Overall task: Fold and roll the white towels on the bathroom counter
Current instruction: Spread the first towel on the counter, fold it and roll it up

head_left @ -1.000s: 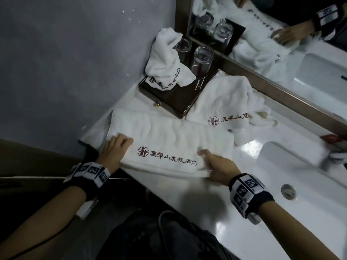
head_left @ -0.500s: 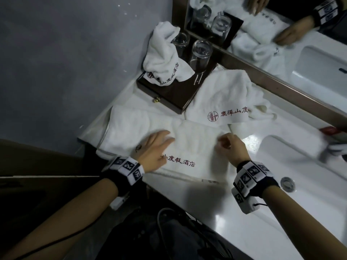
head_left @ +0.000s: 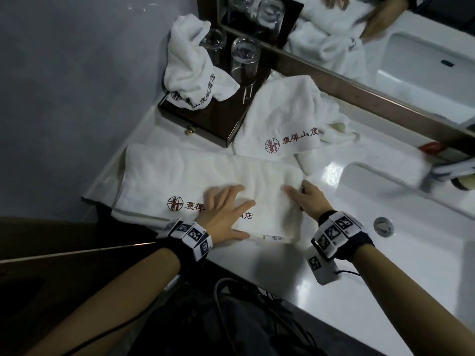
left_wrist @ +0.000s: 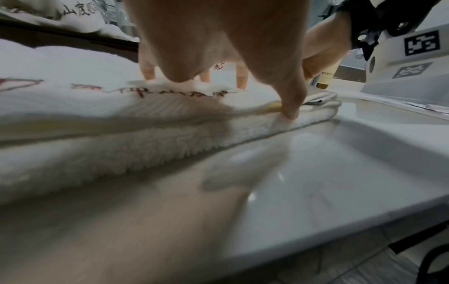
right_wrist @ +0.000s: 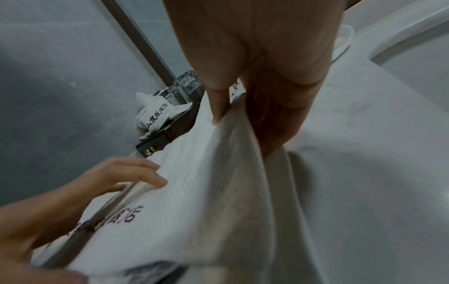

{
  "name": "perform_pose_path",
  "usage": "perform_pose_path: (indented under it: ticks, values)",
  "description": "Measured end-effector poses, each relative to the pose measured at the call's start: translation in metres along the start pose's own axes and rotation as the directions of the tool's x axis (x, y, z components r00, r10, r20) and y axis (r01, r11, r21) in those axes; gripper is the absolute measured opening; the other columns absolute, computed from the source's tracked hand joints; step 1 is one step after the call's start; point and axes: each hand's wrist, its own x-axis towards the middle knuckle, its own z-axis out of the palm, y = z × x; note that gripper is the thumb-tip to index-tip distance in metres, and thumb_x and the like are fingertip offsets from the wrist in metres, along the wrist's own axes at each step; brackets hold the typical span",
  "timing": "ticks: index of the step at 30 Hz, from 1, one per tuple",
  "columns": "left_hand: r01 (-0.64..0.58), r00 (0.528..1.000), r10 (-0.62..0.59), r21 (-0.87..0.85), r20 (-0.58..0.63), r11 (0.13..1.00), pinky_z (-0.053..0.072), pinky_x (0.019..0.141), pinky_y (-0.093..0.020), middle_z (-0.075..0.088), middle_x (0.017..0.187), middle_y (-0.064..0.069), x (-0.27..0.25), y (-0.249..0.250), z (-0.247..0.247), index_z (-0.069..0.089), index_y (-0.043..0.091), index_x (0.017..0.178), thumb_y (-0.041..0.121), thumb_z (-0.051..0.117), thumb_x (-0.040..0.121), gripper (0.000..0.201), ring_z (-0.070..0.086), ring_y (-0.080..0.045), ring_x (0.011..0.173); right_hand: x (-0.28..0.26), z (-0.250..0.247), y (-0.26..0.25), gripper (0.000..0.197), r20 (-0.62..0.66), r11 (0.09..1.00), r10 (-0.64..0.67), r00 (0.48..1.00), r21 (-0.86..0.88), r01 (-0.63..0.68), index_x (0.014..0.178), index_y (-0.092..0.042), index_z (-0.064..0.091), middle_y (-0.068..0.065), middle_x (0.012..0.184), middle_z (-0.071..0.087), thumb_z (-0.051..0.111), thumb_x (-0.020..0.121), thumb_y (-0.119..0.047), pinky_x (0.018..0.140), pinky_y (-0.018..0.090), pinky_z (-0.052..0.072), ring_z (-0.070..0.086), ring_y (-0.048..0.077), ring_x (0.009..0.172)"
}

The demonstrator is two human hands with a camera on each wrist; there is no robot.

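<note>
A long white towel with red lettering lies folded flat along the counter's front edge. My left hand presses on its middle with straight, spread fingers and covers part of the lettering. In the left wrist view the left hand's thumb pushes into the towel's near edge. My right hand is at the right end. The right wrist view shows the right hand pinching the towel's raised edge, thumb against fingers.
A second crumpled white towel lies behind, by the mirror. A third towel sits on a dark wooden tray with upturned glasses. The sink basin is to the right. The counter ends close to me.
My left hand slid from the towel's left end to its middle and now lies flat there. My right hand moved from the near right corner up the right edge and pinched it.
</note>
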Motion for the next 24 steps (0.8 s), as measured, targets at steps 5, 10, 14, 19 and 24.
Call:
perform_pose_path:
  ticks: [5,10,14,19,24]
  values:
    - [-0.259,0.964,0.263,0.102,-0.031,0.960,0.039,0.088,-0.038,0.049,0.116,-0.008,0.006,0.025,-0.001,0.046,0.016,0.116,0.033,0.062,0.080,0.043,0.047,-0.026,0.106,-0.010,-0.004,0.007,0.038,0.292,0.997,0.016,0.956,0.063,-0.036,0.109,-0.014,0.058,0.007,0.107,0.067,0.070,0.080,-0.035,0.076,0.036,0.056,0.064,0.019,0.094]
    - [-0.314,0.937,0.347,0.309,-0.054,0.898,0.049,0.064,-0.022,0.064,0.081,0.006,0.004,0.035,-0.005,0.062,0.023,0.086,0.023,0.076,0.064,0.026,0.062,-0.011,0.075,-0.011,-0.012,0.009,0.046,0.354,0.965,-0.087,0.931,-0.201,0.167,0.116,0.006,0.051,0.019,0.115,0.063,0.070,0.082,-0.018,0.097,0.046,0.045,0.057,0.031,0.108]
    - [-0.323,0.937,0.332,0.089,-0.111,0.942,0.052,0.060,-0.036,0.058,0.086,-0.011,0.000,0.035,-0.013,0.057,0.005,0.089,-0.017,0.059,0.058,0.038,0.059,-0.027,0.075,-0.014,-0.019,0.001,0.041,0.183,0.947,-0.282,0.942,-0.106,0.304,0.117,-0.005,0.049,0.011,0.112,0.065,0.068,0.082,-0.013,0.094,0.043,0.046,0.059,0.027,0.106]
    - [-0.279,0.960,0.272,-0.147,-0.069,0.949,0.043,0.089,-0.036,0.056,0.107,-0.014,-0.004,0.031,-0.003,0.056,0.003,0.107,-0.005,0.046,0.083,0.027,0.053,-0.027,0.101,-0.016,-0.015,0.006,0.060,0.178,0.963,-0.061,0.982,-0.247,0.105,0.116,0.001,0.034,0.013,0.109,0.053,0.076,0.074,-0.013,0.086,0.043,0.049,0.054,0.031,0.100]
    - [-0.131,0.990,0.069,-0.610,-0.123,0.781,0.047,0.090,-0.031,0.057,0.107,-0.006,-0.020,0.007,-0.013,0.061,0.011,0.111,0.014,0.055,0.090,0.022,0.059,-0.019,0.095,-0.015,-0.005,-0.008,0.064,0.088,0.930,-0.037,0.995,-0.363,0.067,0.121,0.003,0.027,0.025,0.109,0.053,0.071,0.077,-0.009,0.087,0.042,0.045,0.054,0.037,0.101]
